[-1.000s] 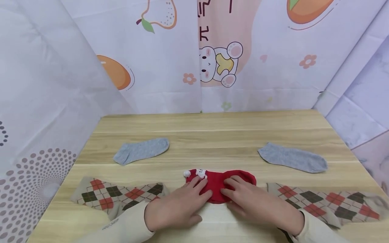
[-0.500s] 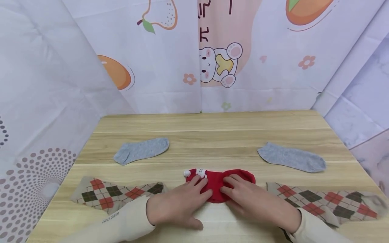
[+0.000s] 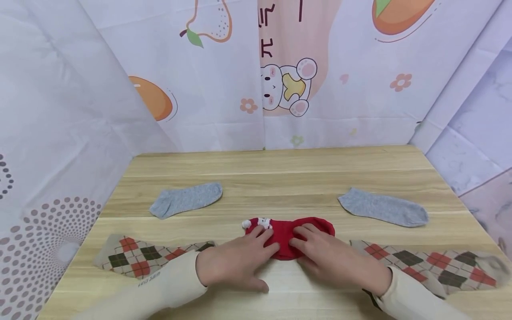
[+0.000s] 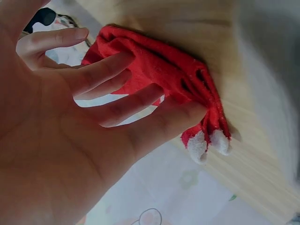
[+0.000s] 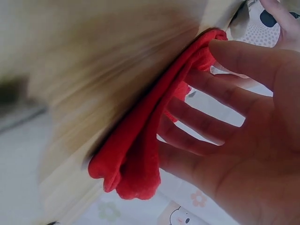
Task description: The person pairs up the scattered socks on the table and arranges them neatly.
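A pair of red socks (image 3: 285, 238), laid one over the other, lies on the wooden table in the middle of the head view. White pom-poms and a small white figure mark the left end; two pom-poms show in the left wrist view. My left hand (image 3: 238, 262) rests its spread fingertips on the left half, thumb out to the side. On the right half lie the extended fingers of my right hand (image 3: 330, 258). From the right wrist view, the layered red fabric (image 5: 126, 145) lies flat under those fingers, with its folded edges showing.
Grey ankle socks lie farther back, one at the left (image 3: 186, 198) and one at the right (image 3: 384, 207). Argyle socks flank my forearms, left (image 3: 140, 257) and right (image 3: 436, 266), each partly covered by a sleeve. A printed curtain (image 3: 224, 120) borders the table's back edge.
Both hands have slid the red socks slightly away from me over the last half second. My left thumb has spread outward a little. The grey and argyle socks stay put.
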Action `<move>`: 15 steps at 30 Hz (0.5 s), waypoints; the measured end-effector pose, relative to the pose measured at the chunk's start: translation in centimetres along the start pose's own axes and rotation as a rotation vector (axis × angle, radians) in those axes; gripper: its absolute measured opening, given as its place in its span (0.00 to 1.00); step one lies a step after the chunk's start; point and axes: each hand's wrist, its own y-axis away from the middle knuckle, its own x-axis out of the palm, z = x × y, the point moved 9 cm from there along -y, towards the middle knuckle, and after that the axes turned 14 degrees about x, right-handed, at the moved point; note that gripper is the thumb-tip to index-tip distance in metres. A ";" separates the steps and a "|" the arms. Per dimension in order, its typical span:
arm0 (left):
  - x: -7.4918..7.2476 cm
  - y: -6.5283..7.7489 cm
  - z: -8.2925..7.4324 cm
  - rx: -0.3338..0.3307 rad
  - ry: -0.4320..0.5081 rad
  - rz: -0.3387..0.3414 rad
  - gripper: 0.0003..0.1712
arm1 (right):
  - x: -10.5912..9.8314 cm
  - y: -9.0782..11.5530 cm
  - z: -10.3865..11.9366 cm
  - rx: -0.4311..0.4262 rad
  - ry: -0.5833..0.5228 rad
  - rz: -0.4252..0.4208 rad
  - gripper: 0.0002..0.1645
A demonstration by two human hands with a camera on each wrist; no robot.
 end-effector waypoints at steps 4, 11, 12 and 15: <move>-0.2 -0.2 0.7 -0.005 0.019 0.004 0.46 | 0.0 -0.4 -0.4 0.013 -0.006 0.016 0.23; -0.4 -1.0 1.9 -0.009 0.036 0.012 0.46 | -0.6 -1.1 -0.7 -0.061 0.015 -0.043 0.21; -0.4 -1.1 2.0 -0.009 0.032 0.012 0.46 | -0.6 -1.2 -0.8 -0.063 0.013 -0.043 0.21; -0.5 -1.4 2.3 -0.006 0.027 0.006 0.46 | -0.7 -1.5 -1.1 -0.059 0.004 -0.031 0.22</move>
